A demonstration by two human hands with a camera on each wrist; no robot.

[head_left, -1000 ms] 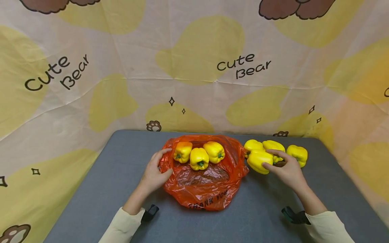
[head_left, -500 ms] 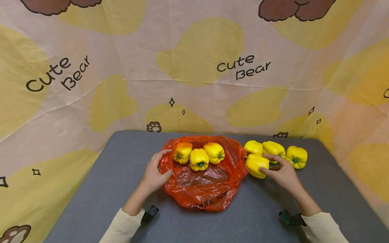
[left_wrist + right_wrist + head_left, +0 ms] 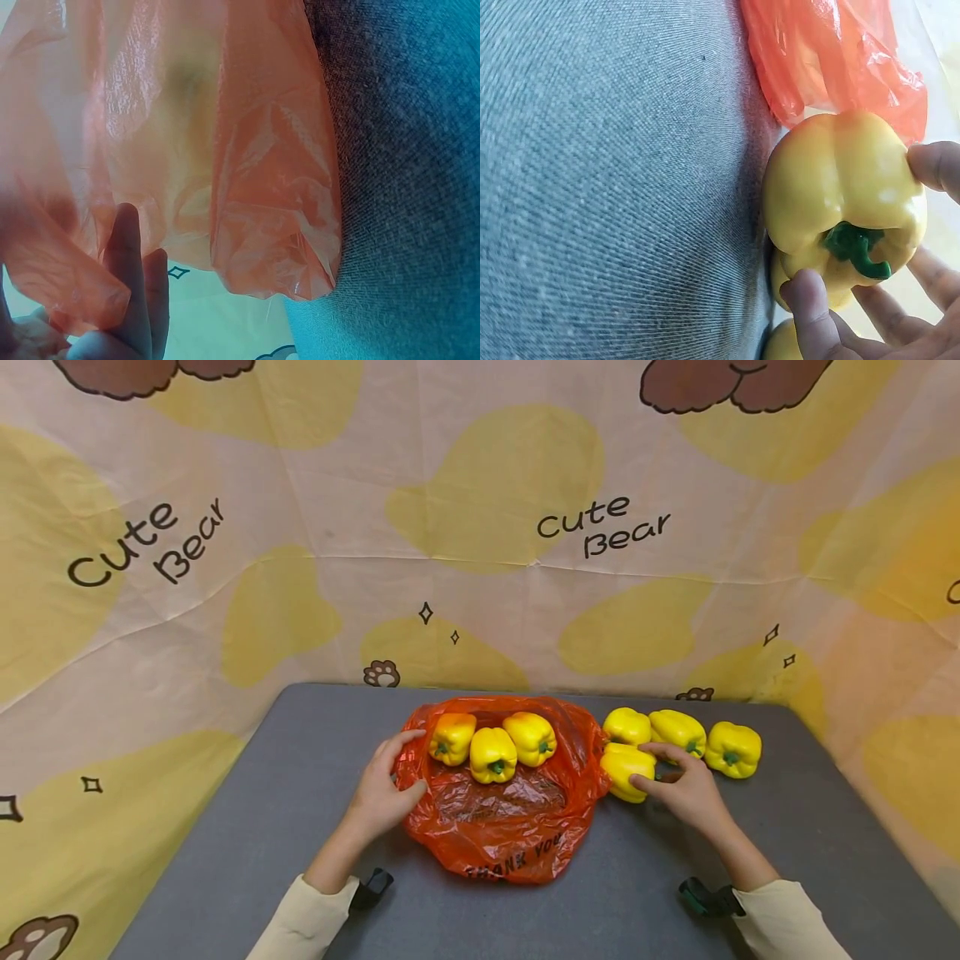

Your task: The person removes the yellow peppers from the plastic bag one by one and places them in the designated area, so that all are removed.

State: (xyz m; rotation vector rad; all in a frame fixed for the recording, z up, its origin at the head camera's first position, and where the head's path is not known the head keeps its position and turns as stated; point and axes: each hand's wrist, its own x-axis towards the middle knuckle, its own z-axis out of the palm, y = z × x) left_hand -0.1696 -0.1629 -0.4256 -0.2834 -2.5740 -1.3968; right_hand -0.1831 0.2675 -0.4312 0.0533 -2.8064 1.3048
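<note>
A red plastic bag (image 3: pixel 517 843) lies spread with its mouth up, and three yellow bell peppers (image 3: pixel 493 756) sit in it. My left hand (image 3: pixel 384 787) grips the bag's left side, thumb and fingers apart along the rim. In the left wrist view the bag's film hides part of the fingers (image 3: pixel 126 262). Right of the bag, my right hand (image 3: pixel 692 789) holds another yellow bell pepper (image 3: pixel 627 772) between thumb and fingers. Its green stem (image 3: pixel 862 251) faces the palm in the right wrist view. The pepper's far end is beside the bag's right edge; contact is unclear.
Behind the held pepper, more yellow bell peppers stand on the grey table (image 3: pixel 300 760): one at left (image 3: pixel 627 726), one in the middle (image 3: pixel 677 732) and one at right (image 3: pixel 733 749). A printed cloth (image 3: pixel 480 527) hangs behind the table.
My right hand has carried its bell pepper left and slightly nearer, away from the other loose peppers and toward the bag. My left hand and the bag have stayed in place.
</note>
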